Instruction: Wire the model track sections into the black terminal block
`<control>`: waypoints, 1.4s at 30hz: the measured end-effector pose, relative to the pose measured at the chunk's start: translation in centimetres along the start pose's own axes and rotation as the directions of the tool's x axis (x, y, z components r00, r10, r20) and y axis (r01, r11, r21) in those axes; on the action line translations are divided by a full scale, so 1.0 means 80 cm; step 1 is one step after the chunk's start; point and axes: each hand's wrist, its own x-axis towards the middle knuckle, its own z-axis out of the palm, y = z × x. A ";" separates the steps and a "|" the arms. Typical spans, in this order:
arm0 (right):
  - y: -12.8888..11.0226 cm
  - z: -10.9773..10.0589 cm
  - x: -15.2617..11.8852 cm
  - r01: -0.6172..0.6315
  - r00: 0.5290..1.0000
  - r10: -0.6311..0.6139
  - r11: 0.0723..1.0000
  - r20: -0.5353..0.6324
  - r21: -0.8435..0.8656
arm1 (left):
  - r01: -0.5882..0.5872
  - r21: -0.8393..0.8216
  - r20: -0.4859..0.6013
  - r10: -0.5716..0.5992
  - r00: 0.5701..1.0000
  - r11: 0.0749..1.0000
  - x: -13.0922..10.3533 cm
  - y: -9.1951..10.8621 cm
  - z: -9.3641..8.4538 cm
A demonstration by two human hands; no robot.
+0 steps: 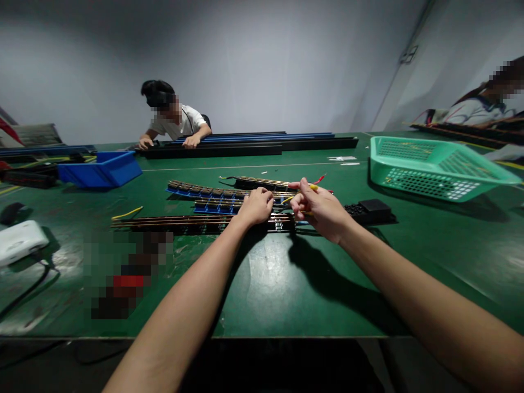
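My left hand (256, 207) rests with bent fingers on the long dark strips lined with copper-coloured bars, pressing near their right end; whether it grips one is hidden. My right hand (325, 214) is closed around a small yellow-handled tool (313, 187), its kind partly hidden by the fingers, just right of my left hand. Under and beyond my hands lie a blue-based strip (216, 206) and a longer blue-based strip (192, 189). Nearest me lies a black strip (184, 222) with a yellow wire (133, 213) at its left end. A black block (370, 212) sits right of my right hand.
A green perforated basket (434, 169) stands at the right, a blue bin (100, 170) at the left. A white device (22, 242) with a cable lies at the left edge. Across the table, a person (176, 120) handles long black profiles (245, 149); another person (478, 109) sits far right.
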 end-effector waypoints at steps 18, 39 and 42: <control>0.041 0.000 -0.014 0.441 0.896 -0.364 0.667 0.254 -0.600 | 0.009 0.039 0.036 -0.011 0.999 0.999 -0.001 0.002 -0.003; 0.008 -0.076 0.025 0.256 0.887 -0.375 0.886 -0.271 -0.386 | -0.006 0.047 0.019 0.005 1.000 0.999 0.000 0.002 -0.001; 0.022 -0.076 0.023 0.273 0.907 -0.421 0.610 -0.012 -0.744 | -0.006 0.050 0.012 0.005 1.000 0.999 0.000 0.001 0.000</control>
